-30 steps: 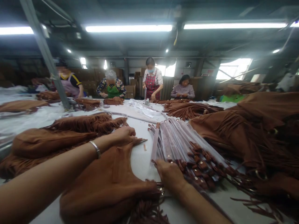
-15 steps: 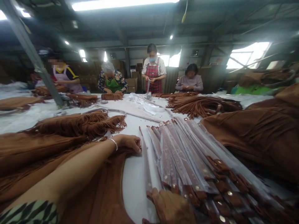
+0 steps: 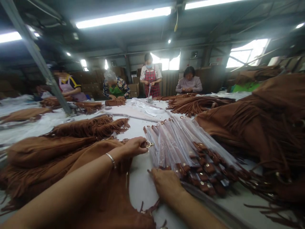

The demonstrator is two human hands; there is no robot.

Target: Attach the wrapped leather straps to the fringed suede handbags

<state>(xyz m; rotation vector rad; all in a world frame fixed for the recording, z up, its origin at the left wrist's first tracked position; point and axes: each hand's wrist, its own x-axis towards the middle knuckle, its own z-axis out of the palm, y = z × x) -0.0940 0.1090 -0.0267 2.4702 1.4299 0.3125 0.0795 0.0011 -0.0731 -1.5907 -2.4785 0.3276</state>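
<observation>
My left hand (image 3: 134,147) reaches over a brown suede fringed piece (image 3: 107,203), its fingertips pinching a small gold buckle (image 3: 149,144) at the left edge of a stack of long straps in clear plastic sleeves (image 3: 179,149). The straps' brown leather ends (image 3: 205,168) fan out to the lower right. My right hand (image 3: 166,184) lies against the stack's lower edge on the white table (image 3: 141,190). Its fingers show no clear hold.
Fringed suede pieces (image 3: 30,152) lie to my left, and a large suede heap (image 3: 257,127) rises to my right. Coiled fringe (image 3: 197,105) lies further along the table. Several co-workers (image 3: 151,76) stand or sit beyond it, near a grey pole (image 3: 40,60) and cartons (image 3: 133,86).
My left hand has moved right to the stack and now pinches the gold buckle. My right hand has moved up along the stack's lower edge. The whole view has tilted slightly.
</observation>
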